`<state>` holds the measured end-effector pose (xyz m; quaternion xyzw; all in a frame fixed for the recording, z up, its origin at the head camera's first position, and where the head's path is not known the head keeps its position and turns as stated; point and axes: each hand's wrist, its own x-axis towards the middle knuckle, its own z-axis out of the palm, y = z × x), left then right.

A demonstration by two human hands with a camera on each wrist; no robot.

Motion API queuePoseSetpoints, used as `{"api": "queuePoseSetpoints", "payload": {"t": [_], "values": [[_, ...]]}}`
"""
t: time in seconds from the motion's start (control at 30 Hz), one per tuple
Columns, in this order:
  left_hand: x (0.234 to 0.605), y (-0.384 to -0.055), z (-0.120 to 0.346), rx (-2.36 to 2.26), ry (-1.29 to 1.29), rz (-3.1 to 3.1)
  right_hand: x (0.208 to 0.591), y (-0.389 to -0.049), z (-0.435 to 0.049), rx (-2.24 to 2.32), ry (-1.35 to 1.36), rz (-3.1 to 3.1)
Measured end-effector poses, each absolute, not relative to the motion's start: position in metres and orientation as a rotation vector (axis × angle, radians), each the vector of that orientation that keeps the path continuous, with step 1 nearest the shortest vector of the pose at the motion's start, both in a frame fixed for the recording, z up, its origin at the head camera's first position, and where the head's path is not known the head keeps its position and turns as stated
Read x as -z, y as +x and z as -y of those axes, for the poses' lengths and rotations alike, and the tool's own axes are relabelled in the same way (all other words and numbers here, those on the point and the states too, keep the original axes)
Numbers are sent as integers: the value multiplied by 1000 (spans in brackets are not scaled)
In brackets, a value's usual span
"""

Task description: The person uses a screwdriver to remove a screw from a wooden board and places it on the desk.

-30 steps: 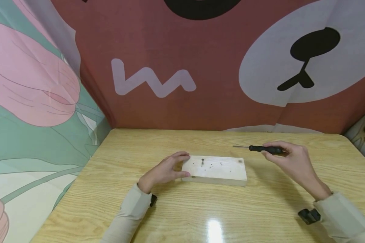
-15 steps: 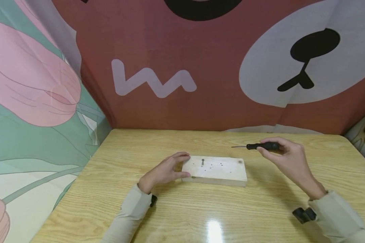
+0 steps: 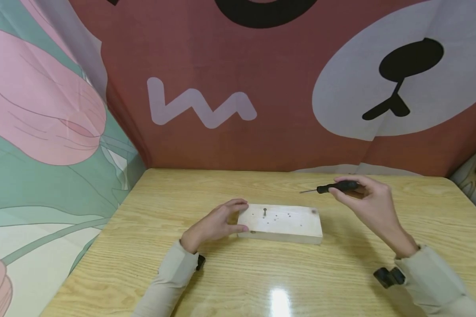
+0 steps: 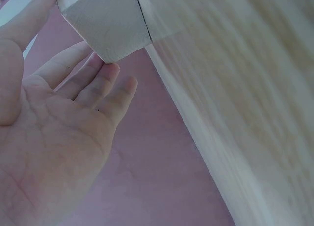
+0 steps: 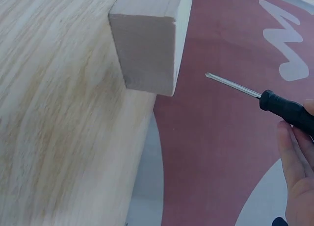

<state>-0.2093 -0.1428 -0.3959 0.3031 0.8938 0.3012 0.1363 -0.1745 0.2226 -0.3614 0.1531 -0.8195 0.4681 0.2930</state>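
Observation:
A pale wooden block [image 3: 285, 226] lies flat on the table, with several small dark holes in its top. From its left half a screw [image 3: 265, 211] stands up, head on top. My left hand [image 3: 216, 223] holds the block's left end, thumb at the near edge and fingers at the far edge; the left wrist view shows the end face [image 4: 108, 22] between them. Right of the block and raised above the table, my right hand [image 3: 366, 198] grips a screwdriver [image 3: 324, 189] by its black handle. Its metal shaft [image 5: 233, 85] points left, tip apart from the block.
The wood-grain table [image 3: 206, 281] extends around the block on all sides. Behind it hangs a red cloth [image 3: 238, 145] with a cartoon print, and a floral cloth [image 3: 43, 185] covers the left side.
My right hand has moved left and slightly up in the head view, carrying the screwdriver, whose tip now dips a little. The left hand and block have stayed in place.

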Motion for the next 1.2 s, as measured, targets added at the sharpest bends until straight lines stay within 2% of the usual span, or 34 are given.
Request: {"api": "queuePoseSetpoints", "payload": {"t": [1.2], "values": [[399,-213,145,-871,893,-2595,338,-185,-169,-1489,512,2074]]}}
